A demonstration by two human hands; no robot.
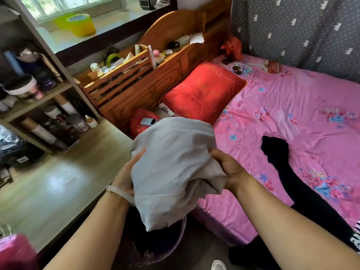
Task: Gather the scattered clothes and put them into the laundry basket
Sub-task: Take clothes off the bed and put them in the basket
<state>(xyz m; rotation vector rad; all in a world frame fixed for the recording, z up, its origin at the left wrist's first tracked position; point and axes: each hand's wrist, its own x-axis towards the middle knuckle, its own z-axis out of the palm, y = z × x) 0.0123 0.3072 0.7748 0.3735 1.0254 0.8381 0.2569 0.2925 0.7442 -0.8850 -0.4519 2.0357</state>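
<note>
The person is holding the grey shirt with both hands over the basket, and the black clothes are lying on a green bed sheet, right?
Not quite. The bed sheet is pink with flowers, not green, as the head view shows. The rest holds: both hands, left and right, grip the grey shirt over the basket, and the black clothes lie on the sheet.

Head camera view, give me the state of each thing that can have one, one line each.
Grey garment: bunched, held above the basket.
Left hand: grips the garment.
Right hand: grips the garment.
Laundry basket: holds dark clothes.
Black garment: lying stretched out on the bed.
</note>
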